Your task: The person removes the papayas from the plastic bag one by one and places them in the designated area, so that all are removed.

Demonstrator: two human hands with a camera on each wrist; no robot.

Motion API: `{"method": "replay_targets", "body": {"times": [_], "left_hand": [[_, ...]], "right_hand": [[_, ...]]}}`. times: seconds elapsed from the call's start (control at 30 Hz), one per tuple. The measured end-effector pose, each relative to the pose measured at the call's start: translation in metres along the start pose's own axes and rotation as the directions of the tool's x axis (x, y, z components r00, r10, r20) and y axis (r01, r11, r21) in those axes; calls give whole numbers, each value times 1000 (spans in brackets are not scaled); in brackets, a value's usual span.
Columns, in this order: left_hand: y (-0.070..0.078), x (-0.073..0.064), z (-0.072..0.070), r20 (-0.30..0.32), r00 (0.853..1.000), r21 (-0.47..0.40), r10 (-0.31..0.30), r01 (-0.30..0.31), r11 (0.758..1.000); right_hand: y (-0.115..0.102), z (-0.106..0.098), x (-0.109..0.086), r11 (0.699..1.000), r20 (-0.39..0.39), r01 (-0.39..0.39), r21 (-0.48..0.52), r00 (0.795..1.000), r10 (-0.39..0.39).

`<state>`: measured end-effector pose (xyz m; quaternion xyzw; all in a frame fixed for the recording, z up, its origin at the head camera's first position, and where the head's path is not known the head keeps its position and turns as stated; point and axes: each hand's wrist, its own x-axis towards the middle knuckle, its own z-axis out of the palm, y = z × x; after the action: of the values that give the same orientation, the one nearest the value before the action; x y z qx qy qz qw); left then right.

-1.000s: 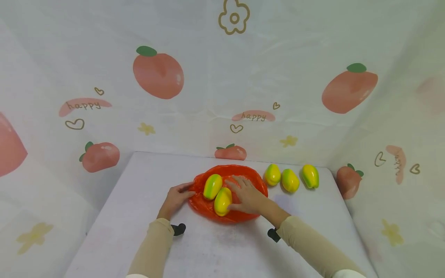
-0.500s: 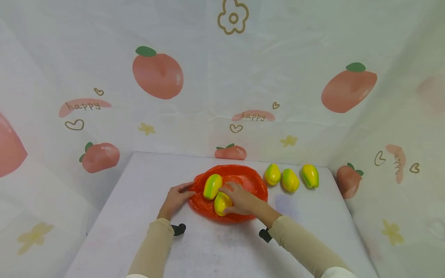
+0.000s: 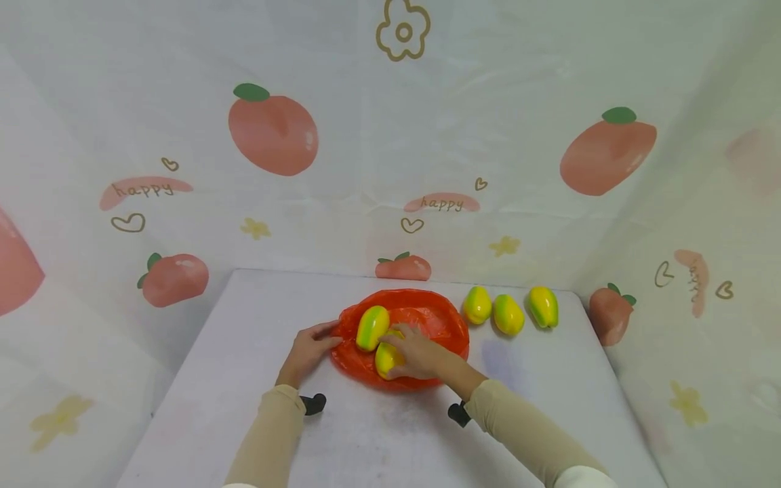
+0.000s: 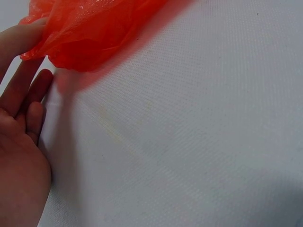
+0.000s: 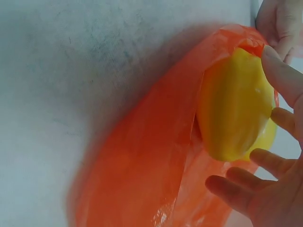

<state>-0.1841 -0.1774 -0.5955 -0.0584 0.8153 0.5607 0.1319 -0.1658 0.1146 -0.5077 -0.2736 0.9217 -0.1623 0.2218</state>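
Observation:
An opened red plastic bag (image 3: 436,322) lies on the table with two yellow-green papayas in its left part. My left hand (image 3: 307,352) holds the bag's left edge; in the left wrist view, the red film (image 4: 94,42) lies between thumb and fingers. My right hand (image 3: 421,352) reaches over the bag and grips the nearer papaya (image 3: 386,360), thumb on the near side and fingers on the far side. In the right wrist view, this papaya (image 5: 232,104) shows beside the thumb and spread fingers. Just behind it, the other papaya (image 3: 372,329) leans at the bag's left.
Several more things stand right of the bag: one papaya (image 3: 478,305) close to its rim, a second papaya (image 3: 508,314) beside that, and a third papaya (image 3: 543,307) farther right. A printed cloth wall (image 3: 342,230) rises behind the white table (image 3: 256,305).
My right hand has moved left and down from above the bag's middle onto the nearer papaya, and its fingers have closed in around it. The left hand stays at the bag's edge.

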Motion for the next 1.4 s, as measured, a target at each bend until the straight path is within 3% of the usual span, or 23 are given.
{"method": "replay_targets", "body": {"times": [0.63,1.4], "left_hand": [[1,2,-2,8,1000,-8,1,-1,1000],[0,0,0,4,1000,1,11,-11,1000]], "right_hand": [[-5,2,0,999,8,-18,36,1000,18],[1,-3,-3,999,-44,-29,36,999,31]]}}
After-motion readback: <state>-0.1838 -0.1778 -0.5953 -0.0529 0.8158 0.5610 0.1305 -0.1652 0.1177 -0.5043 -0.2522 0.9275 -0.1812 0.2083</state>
